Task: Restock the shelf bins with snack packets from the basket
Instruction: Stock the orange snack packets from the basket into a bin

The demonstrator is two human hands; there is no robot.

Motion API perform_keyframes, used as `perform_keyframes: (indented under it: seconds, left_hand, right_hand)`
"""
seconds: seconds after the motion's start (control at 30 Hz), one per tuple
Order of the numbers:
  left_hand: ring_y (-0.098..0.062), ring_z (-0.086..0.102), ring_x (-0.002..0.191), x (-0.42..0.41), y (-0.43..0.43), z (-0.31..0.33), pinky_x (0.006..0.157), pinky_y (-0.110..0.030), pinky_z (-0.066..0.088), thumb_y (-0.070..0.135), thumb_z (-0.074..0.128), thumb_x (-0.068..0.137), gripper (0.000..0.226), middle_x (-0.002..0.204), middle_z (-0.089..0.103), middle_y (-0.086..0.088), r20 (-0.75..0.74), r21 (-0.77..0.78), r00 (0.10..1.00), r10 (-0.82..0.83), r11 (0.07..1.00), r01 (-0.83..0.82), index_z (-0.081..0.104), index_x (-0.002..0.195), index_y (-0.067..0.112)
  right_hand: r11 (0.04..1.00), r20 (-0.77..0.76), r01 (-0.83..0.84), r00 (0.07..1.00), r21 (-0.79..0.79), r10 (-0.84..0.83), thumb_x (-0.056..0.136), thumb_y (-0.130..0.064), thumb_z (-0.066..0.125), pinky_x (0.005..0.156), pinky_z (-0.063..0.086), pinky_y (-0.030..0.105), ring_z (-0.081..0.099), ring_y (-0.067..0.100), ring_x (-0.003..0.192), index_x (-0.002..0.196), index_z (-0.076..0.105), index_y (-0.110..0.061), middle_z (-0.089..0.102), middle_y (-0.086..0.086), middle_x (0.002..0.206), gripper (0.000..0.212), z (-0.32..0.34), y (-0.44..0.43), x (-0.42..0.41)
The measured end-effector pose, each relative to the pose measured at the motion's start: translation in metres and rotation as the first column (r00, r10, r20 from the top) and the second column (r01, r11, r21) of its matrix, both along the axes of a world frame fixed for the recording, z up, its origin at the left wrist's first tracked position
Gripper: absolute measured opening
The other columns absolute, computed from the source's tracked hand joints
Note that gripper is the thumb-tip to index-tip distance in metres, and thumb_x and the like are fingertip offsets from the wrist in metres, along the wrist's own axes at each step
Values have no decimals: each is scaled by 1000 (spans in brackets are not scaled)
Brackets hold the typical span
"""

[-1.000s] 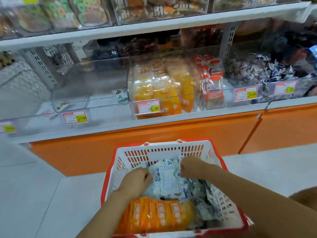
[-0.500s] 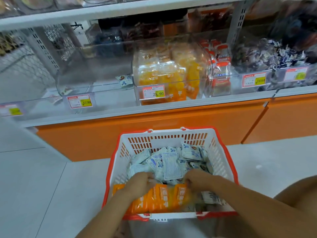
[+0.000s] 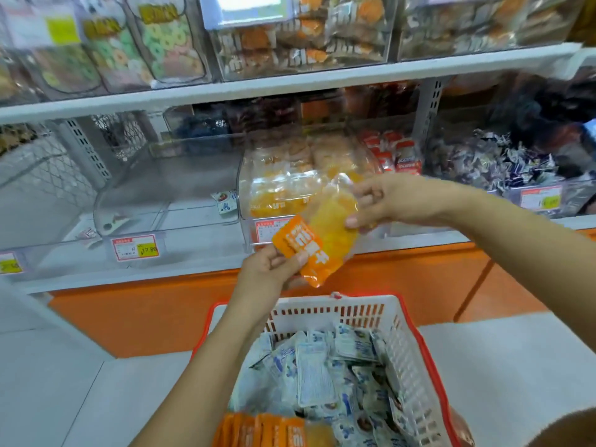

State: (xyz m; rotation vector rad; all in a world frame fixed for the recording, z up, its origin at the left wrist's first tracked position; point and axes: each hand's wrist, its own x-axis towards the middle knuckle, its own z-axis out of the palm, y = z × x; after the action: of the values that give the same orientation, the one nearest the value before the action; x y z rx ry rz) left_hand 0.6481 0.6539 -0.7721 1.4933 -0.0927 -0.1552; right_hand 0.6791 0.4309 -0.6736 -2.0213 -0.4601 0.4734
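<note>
Shop aisle, grey tiled floor (image 3: pixel 64 398), orange-based shelf (image 3: pixel 193 266) — left hand (image 3: pixel 267 269) and right hand (image 3: pixel 387 201) pinch one orange snack packet (image 3: pixel 322 240) beyond the basket (image 3: pixel 406 359)

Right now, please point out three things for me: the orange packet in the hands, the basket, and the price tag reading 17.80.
orange packet (image 3: pixel 317 240), head view, middle of its front.
basket (image 3: pixel 409 375), head view, white right wall.
price tag (image 3: pixel 135 247), head view, centre of the tag.

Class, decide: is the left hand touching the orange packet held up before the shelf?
Touching. The head view shows the left hand pinching the printed end of the orange packet, thumb lying across it.
</note>
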Motion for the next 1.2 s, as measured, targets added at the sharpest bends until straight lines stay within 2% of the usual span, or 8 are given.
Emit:
perform_keyframes:
  seconds: [0.13, 0.27, 0.33, 0.47, 0.73, 0.9, 1.03, 1.2]
  left_hand:
    - [-16, 70, 78, 29, -33, 47, 65, -23, 57, 16, 59, 92, 11, 87, 73, -5, 159, 132, 986, -56, 991, 34, 66, 96, 7]
    - [-14, 64, 86, 87, -61, 76, 76, -20, 47, 12, 58, 91, 11, 93, 70, -1, 474, 545, 870, -136, 821, -168, 69, 94, 11]
    - [-14, 61, 97, 116, -73, 81, 76, -14, 40, 5, 61, 87, 21, 105, 68, -2, 481, 687, 842, -246, 702, -188, 68, 107, 9]
    - [-15, 57, 111, 157, -93, 77, 80, -16, 37, 15, 74, 80, 39, 121, 62, 0, 326, 865, 845, -423, 495, -86, 64, 119, 16]
    - [-21, 55, 109, 202, -111, 67, 97, -34, 44, 24, 86, 64, 58, 120, 58, -5, 178, 901, 828, -532, 426, 79, 60, 115, 22]
    - [-32, 68, 87, 227, -99, 56, 87, -48, 53, 6, 68, 79, 4, 90, 70, -20, 200, 834, 880, -431, 547, 78, 67, 82, 3]
    - [-17, 69, 76, 243, -93, 45, 75, -38, 56, 18, 76, 73, 10, 77, 72, 0, 301, 897, 866, -400, 426, -115, 70, 73, 11]
    - [-24, 62, 82, 248, -100, 52, 69, -30, 48, 17, 62, 83, 9, 86, 67, -5, 418, 883, 843, -338, 368, -291, 66, 79, 10]
  right_hand:
    - [971, 262, 224, 945, -84, -196, 81, -8, 72, 70, 56, 29, 66, 19, 76, 87, 68, -10, 71, 6, 80, 8, 42, -24, 15]
    - [867, 470, 488, 792, -104, -389, 79, -9, 74, 59, 54, 23, 64, 12, 58, 73, 55, 3, 66, 4, 64, 23, 66, -42, 31]
    - [802, 572, 561, 734, -206, -366, 79, -12, 75, 45, 42, 20, 54, 6, 47, 63, 52, -5, 56, -4, 51, 29, 72, -45, 37]
    - [666, 741, 651, 636, -364, -217, 76, -25, 75, 50, 30, 31, 38, 23, 57, 57, 49, -5, 41, 11, 56, 37, 75, -36, 54]
    - [599, 753, 661, 643, -452, -140, 81, -24, 72, 66, 49, 33, 62, 27, 80, 97, 67, -6, 63, 8, 85, 25, 61, -14, 88]
    - [552, 786, 704, 604, -448, -133, 87, -17, 64, 65, 44, 33, 58, 28, 78, 93, 63, -8, 54, 5, 78, 10, 59, -4, 92]
    - [541, 798, 718, 587, -437, -134, 88, -19, 64, 65, 40, 32, 60, 29, 83, 82, 56, -16, 50, 4, 80, 11, 55, 9, 93]
    - [496, 821, 738, 565, -457, -84, 90, -16, 60, 66, 36, 32, 58, 31, 93, 92, 59, -13, 48, 8, 86, 4, 61, 24, 97]
